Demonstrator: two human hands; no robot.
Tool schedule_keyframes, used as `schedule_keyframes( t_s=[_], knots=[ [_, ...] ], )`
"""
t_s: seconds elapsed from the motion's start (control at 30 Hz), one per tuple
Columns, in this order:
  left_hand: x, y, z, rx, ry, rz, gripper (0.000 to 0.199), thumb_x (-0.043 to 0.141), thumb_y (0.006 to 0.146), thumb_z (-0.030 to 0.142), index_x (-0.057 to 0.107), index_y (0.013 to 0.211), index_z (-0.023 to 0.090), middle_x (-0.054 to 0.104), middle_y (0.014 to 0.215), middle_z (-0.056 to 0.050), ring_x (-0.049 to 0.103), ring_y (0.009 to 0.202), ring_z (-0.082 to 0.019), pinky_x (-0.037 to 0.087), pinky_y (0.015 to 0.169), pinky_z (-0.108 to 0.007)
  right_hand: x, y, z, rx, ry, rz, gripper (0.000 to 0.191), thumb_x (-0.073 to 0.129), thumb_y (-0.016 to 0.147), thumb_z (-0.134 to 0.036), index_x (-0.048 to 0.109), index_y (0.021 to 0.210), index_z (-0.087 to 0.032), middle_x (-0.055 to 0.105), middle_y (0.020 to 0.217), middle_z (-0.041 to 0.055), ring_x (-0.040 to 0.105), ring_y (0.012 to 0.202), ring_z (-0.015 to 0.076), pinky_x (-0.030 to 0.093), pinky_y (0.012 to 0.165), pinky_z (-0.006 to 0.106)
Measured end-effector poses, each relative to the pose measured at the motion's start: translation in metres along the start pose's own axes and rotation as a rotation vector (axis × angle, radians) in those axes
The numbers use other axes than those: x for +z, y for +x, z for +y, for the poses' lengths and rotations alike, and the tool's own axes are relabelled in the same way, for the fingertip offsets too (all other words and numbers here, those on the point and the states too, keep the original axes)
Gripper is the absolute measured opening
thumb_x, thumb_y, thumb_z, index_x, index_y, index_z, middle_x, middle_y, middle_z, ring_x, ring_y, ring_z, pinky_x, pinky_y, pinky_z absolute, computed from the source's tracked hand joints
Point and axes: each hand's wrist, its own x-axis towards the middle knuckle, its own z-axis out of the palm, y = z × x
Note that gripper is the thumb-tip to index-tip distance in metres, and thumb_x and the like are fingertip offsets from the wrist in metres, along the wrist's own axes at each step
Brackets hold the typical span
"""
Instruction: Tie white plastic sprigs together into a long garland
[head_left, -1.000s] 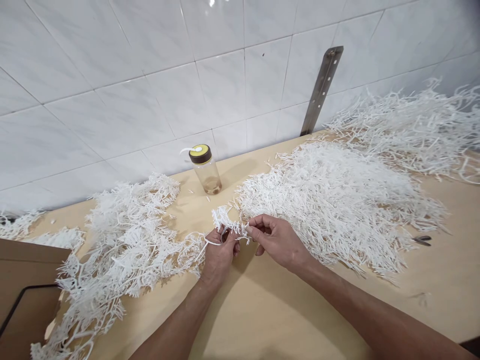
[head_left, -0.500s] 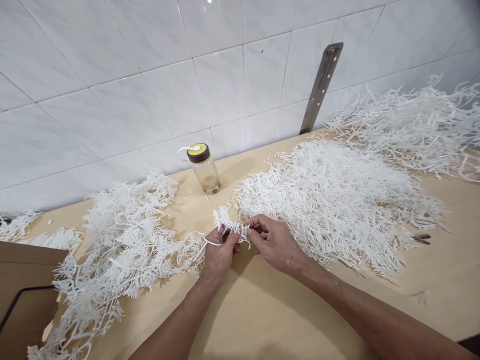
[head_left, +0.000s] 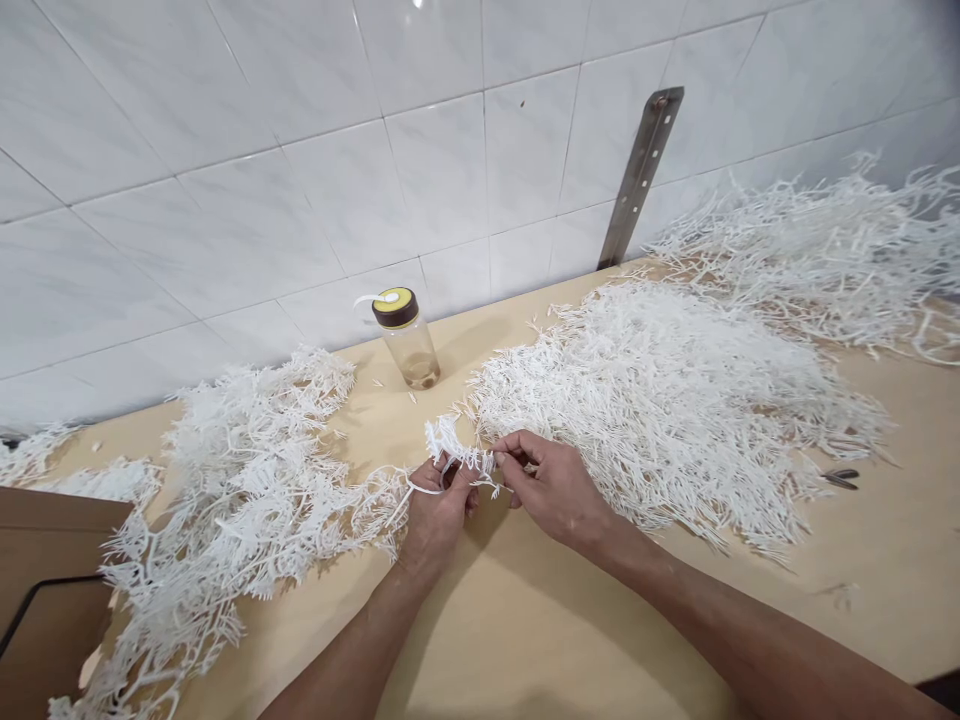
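A white branched strand (head_left: 448,437) with many short twigs stands up between my hands. My left hand (head_left: 439,510) is closed on it, thumb against fingers, and a thin white stem loops out at its left. Close on the right, my right hand (head_left: 546,485) pinches at the strand's right end; what lies between its fingertips is too small to make out. To the left spreads a tangled heap of white branched strands (head_left: 262,500). On the right lies a wide pile of short white pieces (head_left: 660,400).
A clear bottle (head_left: 411,350) with a yellow and black lid stands behind my hands. Long white strands (head_left: 832,250) lie at the back right. A metal bracket (head_left: 641,180) leans on the tiled wall. A cardboard box (head_left: 56,580) is at the left; a small dark object (head_left: 841,479) lies right.
My right hand's fingertips have shifted very slightly at the strand's right end. My left hand stays closed on the strand, and the view has moved a little.
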Motion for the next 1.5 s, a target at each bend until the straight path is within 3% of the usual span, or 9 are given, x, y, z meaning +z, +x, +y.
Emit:
schedule_keyframes(
  t_s=[0.2, 0.33, 0.43, 0.53, 0.67, 0.93, 1.23, 1.5],
  knots=[
    [-0.001, -0.003, -0.001, 0.024, -0.002, -0.035, 0.02, 0.071, 0.078, 0.033, 0.063, 0.085, 0.016, 0.056, 0.062, 0.004, 0.047, 0.051, -0.009, 0.04, 0.049, -0.02, 0.002, 0.004, 0.011, -0.294, -0.403, 0.134, 0.014, 0.048, 0.088, -0.015, 0.061, 0.086, -0.017, 0.066, 0.074, 0.0042, 0.058, 0.063, 0.0161, 0.044, 0.059, 0.028],
    [-0.002, 0.001, -0.005, 0.037, 0.008, -0.032, 0.023, 0.07, 0.079, 0.037, 0.061, 0.079, 0.017, 0.054, 0.054, 0.004, 0.045, 0.047, -0.009, 0.037, 0.046, -0.021, -0.009, 0.01, 0.015, -0.245, -0.472, 0.245, 0.01, 0.049, 0.087, -0.016, 0.058, 0.084, -0.018, 0.063, 0.071, 0.0033, 0.058, 0.063, 0.0168, 0.043, 0.058, 0.028],
    [-0.002, 0.002, -0.007, 0.033, 0.02, -0.027, 0.025, 0.069, 0.08, 0.04, 0.059, 0.075, 0.017, 0.052, 0.049, 0.005, 0.044, 0.044, -0.009, 0.035, 0.045, -0.02, -0.015, 0.01, 0.01, -0.225, -0.397, 0.275, 0.01, 0.053, 0.089, -0.021, 0.06, 0.095, -0.017, 0.067, 0.084, 0.0053, 0.06, 0.064, 0.0157, 0.046, 0.061, 0.028],
    [0.0, 0.002, -0.006, 0.026, 0.012, -0.006, 0.026, 0.069, 0.079, 0.041, 0.06, 0.078, 0.017, 0.052, 0.05, 0.005, 0.044, 0.043, -0.008, 0.034, 0.044, -0.02, -0.014, 0.006, 0.001, -0.207, -0.28, 0.194, 0.016, 0.053, 0.091, -0.025, 0.064, 0.1, -0.017, 0.069, 0.09, 0.0069, 0.063, 0.066, 0.0158, 0.048, 0.059, 0.028],
    [0.001, -0.001, -0.002, 0.023, 0.034, 0.017, 0.026, 0.07, 0.078, 0.041, 0.062, 0.083, 0.016, 0.054, 0.054, 0.005, 0.045, 0.046, -0.009, 0.036, 0.045, -0.02, -0.007, 0.001, -0.007, -0.072, -0.101, -0.003, 0.019, 0.054, 0.092, -0.029, 0.07, 0.096, -0.019, 0.07, 0.078, 0.0036, 0.065, 0.065, 0.0161, 0.049, 0.054, 0.026],
    [0.003, -0.004, 0.003, 0.026, 0.107, 0.031, 0.023, 0.068, 0.079, 0.039, 0.061, 0.078, 0.017, 0.053, 0.057, 0.005, 0.046, 0.049, -0.009, 0.038, 0.046, -0.02, -0.003, 0.0, -0.008, 0.027, -0.001, -0.013, 0.016, 0.058, 0.086, -0.026, 0.071, 0.093, -0.019, 0.069, 0.077, 0.0017, 0.06, 0.055, 0.0126, 0.049, 0.051, 0.025],
    [0.002, -0.008, 0.01, 0.032, 0.112, -0.003, 0.025, 0.071, 0.077, 0.04, 0.063, 0.076, 0.016, 0.051, 0.051, 0.005, 0.043, 0.046, -0.009, 0.034, 0.045, -0.02, 0.002, -0.001, -0.002, -0.231, -0.215, 0.07, 0.012, 0.052, 0.088, -0.013, 0.062, 0.088, -0.019, 0.066, 0.077, 0.0019, 0.06, 0.064, 0.0134, 0.045, 0.059, 0.025],
    [0.0, -0.004, 0.005, 0.139, 0.177, -0.015, 0.022, 0.067, 0.081, 0.036, 0.06, 0.071, 0.018, 0.051, 0.054, 0.004, 0.043, 0.05, -0.01, 0.035, 0.048, -0.021, 0.007, -0.001, 0.0, -0.31, -0.491, 0.085, 0.013, 0.045, 0.091, -0.011, 0.056, 0.088, -0.018, 0.064, 0.077, 0.0046, 0.061, 0.069, 0.0175, 0.043, 0.062, 0.028]
  ],
)
